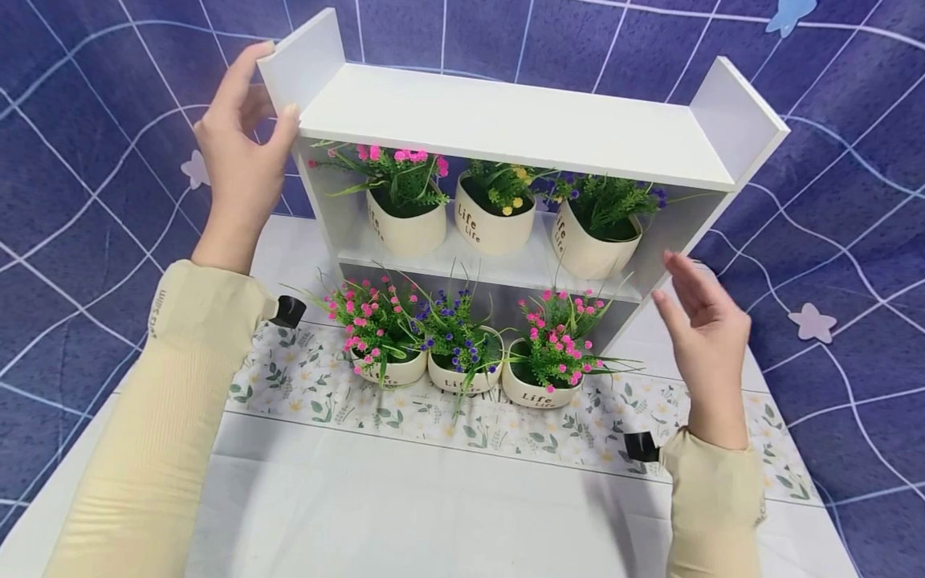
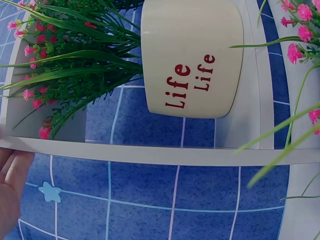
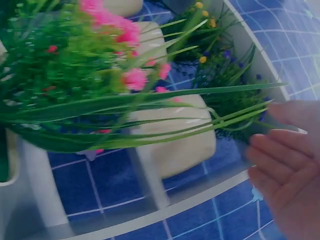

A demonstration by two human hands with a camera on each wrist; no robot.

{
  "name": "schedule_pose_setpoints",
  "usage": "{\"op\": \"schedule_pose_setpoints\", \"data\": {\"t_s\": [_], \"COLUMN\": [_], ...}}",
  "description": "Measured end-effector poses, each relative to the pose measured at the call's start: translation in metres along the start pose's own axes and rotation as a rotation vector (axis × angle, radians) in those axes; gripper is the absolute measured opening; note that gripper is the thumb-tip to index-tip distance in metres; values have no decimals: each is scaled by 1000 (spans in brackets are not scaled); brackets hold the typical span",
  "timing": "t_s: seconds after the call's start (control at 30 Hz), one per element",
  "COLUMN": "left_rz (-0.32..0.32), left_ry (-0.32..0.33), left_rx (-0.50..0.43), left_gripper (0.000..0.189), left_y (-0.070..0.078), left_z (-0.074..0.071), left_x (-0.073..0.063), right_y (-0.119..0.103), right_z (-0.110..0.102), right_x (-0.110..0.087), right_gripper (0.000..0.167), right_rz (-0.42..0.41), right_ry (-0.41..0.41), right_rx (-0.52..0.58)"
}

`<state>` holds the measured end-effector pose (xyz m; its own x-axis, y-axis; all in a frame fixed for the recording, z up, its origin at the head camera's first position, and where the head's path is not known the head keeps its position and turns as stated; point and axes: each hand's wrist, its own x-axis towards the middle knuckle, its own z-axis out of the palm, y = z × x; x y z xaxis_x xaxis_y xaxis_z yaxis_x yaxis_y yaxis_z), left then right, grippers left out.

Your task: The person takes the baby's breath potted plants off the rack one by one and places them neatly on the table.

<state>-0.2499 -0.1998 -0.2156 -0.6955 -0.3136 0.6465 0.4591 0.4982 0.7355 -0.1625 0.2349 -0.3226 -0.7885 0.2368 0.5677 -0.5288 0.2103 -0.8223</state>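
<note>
A white two-tier shelf (image 1: 506,112) stands on the table, its sides rising above the top board. My left hand (image 1: 246,152) holds the shelf's upper left side panel, thumb at the front edge and a fingertip at the top corner. My right hand (image 1: 708,337) is beside the right side panel, fingers loosely extended and nothing in them. Three cream "Life" flowerpots sit on the middle board: a pink-flowered pot (image 1: 408,229), a yellow-flowered pot (image 1: 495,225) and a purple-flowered pot (image 1: 596,245). The left wrist view shows fingers (image 2: 17,167) against the panel's outside.
Along the shelf's front stand a left pink-flowered pot (image 1: 390,371), a purple-flowered pot (image 1: 466,377) and a right pink-flowered pot (image 1: 542,392). Beneath them lies a floral runner (image 1: 419,417) on the white tablecloth (image 1: 433,506). A blue grid-patterned curtain (image 1: 94,104) surrounds the table.
</note>
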Motion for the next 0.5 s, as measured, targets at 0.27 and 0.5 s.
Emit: {"op": "schedule_pose_setpoints", "data": {"t_s": [0.27,0.5], "left_rz": [4,5], "left_ry": [5,7], "left_rx": [-10,-13], "left_gripper": [48,48], "left_y": [0,2], "left_z": [0,0], "left_x": [0,0], "right_y": [-23,-30], "right_z": [10,13], "right_x": [20,33], "right_gripper": [58,67], "right_rz": [-197,-198], "right_ry": [214,186], "right_rx": [-194,-291]}}
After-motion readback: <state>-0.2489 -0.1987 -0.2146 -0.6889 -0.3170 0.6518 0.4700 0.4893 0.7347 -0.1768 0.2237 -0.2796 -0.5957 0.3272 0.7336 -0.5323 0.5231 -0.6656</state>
